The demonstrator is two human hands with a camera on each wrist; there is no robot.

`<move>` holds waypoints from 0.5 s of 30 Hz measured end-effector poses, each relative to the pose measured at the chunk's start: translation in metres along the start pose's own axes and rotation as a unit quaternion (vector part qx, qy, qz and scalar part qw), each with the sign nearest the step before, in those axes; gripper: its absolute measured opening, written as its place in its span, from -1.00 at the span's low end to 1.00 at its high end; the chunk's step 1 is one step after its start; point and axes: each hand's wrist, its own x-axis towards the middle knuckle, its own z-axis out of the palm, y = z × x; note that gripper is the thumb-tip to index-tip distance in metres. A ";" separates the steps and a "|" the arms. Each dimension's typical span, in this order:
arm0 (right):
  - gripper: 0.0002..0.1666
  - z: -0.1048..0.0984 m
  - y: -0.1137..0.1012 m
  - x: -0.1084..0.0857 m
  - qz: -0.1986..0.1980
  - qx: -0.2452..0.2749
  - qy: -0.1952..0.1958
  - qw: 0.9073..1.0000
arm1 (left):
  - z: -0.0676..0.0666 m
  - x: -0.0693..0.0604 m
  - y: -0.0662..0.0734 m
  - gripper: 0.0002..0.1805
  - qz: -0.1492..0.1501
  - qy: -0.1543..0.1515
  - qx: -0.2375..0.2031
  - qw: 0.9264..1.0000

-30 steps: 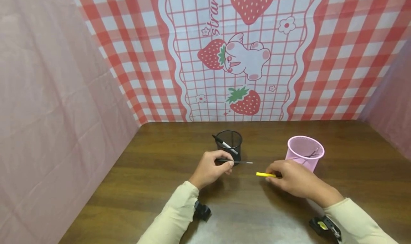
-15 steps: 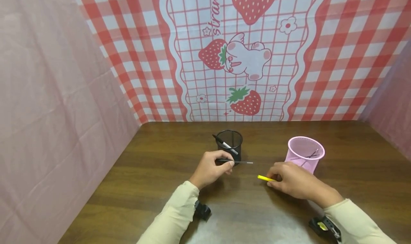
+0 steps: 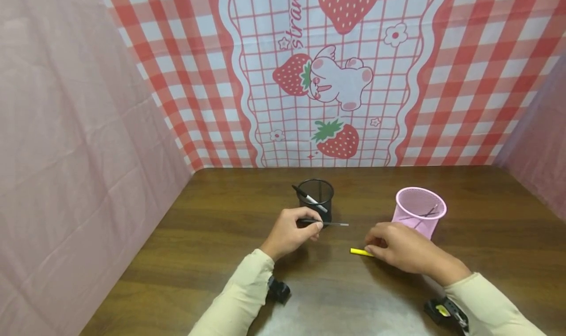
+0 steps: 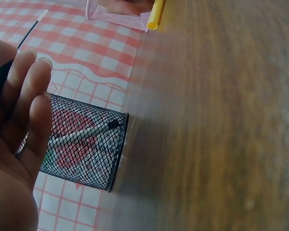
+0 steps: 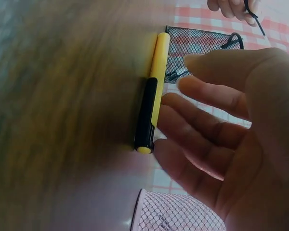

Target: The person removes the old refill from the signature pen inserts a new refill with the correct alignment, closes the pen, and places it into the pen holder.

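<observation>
My left hand (image 3: 289,232) pinches a thin black stick with a clear, narrow end (image 3: 337,224), which points right over the table. A yellow pen (image 3: 360,252) lies on the wood below my right hand (image 3: 400,247). Seen from the right wrist, the pen's black clip section (image 5: 145,115) shows, and the fingers (image 5: 183,163) hang loosely curled beside it without gripping. Whether a fingertip touches the pen cannot be told. Just behind the left hand stands a black mesh pen cup (image 4: 86,144) with a white pen with a black end (image 3: 316,202) leaning in it.
A pink mesh cup (image 3: 424,227) with thin dark sticks inside stands behind the right hand. The brown wooden table (image 3: 212,257) meets a red checked strawberry cloth (image 3: 208,115) at its back. A pink cloth (image 3: 88,144) hangs on the left.
The yellow pen has come down from the right hand's grip onto the table, and the fingers have let it go. The left hand has stayed in place with the stick.
</observation>
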 end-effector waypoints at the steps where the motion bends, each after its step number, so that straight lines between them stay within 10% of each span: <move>1: -0.89 0.000 -0.001 0.001 0.000 0.000 0.005 1.000 | 0.000 0.000 0.000 -0.96 -0.001 -0.001 -0.001 1.000; 15: -0.93 0.005 -0.015 0.015 -0.036 0.027 0.093 0.995 | -0.001 -0.001 0.001 -0.95 -0.001 -0.005 0.017 1.000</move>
